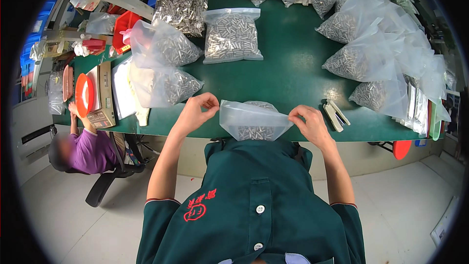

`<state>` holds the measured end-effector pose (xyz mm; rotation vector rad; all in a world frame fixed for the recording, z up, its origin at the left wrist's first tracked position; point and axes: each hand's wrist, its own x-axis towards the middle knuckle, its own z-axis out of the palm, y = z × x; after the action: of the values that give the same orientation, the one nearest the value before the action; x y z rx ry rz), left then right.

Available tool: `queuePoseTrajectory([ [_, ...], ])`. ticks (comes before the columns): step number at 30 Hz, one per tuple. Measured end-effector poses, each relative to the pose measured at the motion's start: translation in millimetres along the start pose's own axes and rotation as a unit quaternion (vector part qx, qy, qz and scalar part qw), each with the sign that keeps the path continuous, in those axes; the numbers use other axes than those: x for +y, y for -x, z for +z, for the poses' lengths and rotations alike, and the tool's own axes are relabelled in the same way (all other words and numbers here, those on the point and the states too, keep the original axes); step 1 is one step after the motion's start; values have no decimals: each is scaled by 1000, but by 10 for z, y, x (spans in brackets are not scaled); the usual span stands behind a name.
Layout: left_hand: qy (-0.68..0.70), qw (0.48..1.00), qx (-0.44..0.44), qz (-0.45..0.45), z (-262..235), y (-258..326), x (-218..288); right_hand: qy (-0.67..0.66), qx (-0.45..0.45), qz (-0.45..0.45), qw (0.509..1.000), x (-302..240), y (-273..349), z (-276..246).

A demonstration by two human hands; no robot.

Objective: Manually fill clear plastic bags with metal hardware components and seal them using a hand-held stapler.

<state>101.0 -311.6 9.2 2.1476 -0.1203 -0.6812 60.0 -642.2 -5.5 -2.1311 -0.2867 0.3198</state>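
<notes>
Two hands on one clear bag (254,120) of metal pins: left hand (199,108) pinches its left corner, right hand (309,120) grips the right, at the green desk (288,76) edge.

Both bare forearms rise from the six o'clock edge, elbows bent, spreading toward eleven and one o'clock. The left hand (200,107) is curled, fingertips pinched together. The right hand (308,120) mirrors it, knuckles up, fingers pinched.
</notes>
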Motion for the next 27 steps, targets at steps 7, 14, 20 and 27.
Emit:
queuePoseTrajectory([
  [7, 238, 970, 15, -52, 249, -34, -215, -14, 9, 4, 1000, 18, 0, 26],
  [14, 415, 906, 77, -22, 417, -17, -377, -13, 7, 16, 1000, 33, -15, 37],
  [20, 189, 980, 65, 4, 322, 12, -110, -23, 15, -12, 1000, 120, -26, 67],
  [27, -64, 988, 72, 121, 267, 56, -40, 19, 42, -66, 997, 26, -47, 15],
])
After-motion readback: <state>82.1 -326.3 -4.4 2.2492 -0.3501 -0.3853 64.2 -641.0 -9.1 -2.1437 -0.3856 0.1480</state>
